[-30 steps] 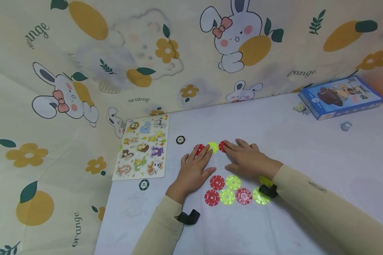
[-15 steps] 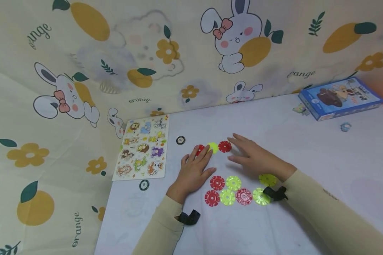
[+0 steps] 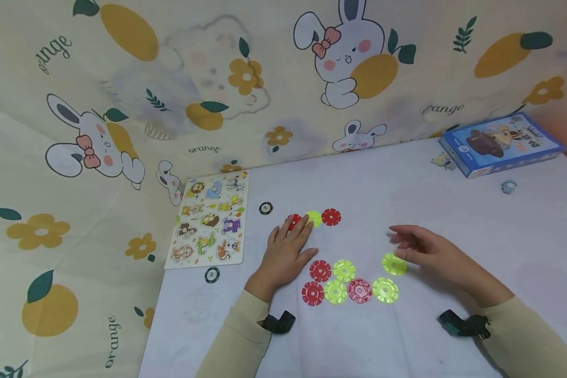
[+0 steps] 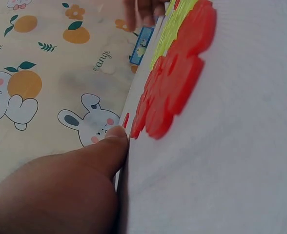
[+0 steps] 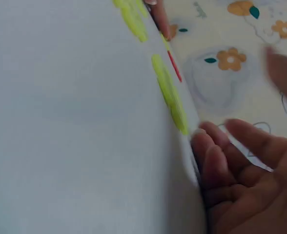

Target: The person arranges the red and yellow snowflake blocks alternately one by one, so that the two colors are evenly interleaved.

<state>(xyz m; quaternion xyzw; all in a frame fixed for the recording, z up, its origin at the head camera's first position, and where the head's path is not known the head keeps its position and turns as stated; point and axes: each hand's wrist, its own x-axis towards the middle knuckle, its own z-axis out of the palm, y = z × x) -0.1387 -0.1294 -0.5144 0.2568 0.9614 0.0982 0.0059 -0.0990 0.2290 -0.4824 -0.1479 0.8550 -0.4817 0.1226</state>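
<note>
My left hand (image 3: 285, 252) lies flat with straight fingers, fingertips on a red notched plastic disc (image 3: 292, 224) and the edge of a yellow-green disc (image 3: 314, 219). Another red disc (image 3: 331, 217) ends that far row on the right. My right hand (image 3: 434, 254) holds nothing; its fingers are loosely bent, with the thumb right at the edge of a lone yellow-green disc (image 3: 394, 264). In the right wrist view, the right fingers (image 5: 216, 165) are beside a yellow-green disc (image 5: 170, 95). Nearer me, several red (image 3: 313, 293) and yellow-green discs (image 3: 335, 292) lie in two rows.
An animal puzzle board (image 3: 208, 220) lies at the left, with a black round chip (image 3: 266, 208) to its right and another chip (image 3: 212, 275) below. At the back right are a blue box (image 3: 501, 144) and a small blue piece (image 3: 508, 186). A patterned curtain (image 3: 264, 105) borders the table.
My right hand has let go of the far row's right-hand red disc and moved right and nearer me, to the lone yellow-green disc. My left hand has stayed put.
</note>
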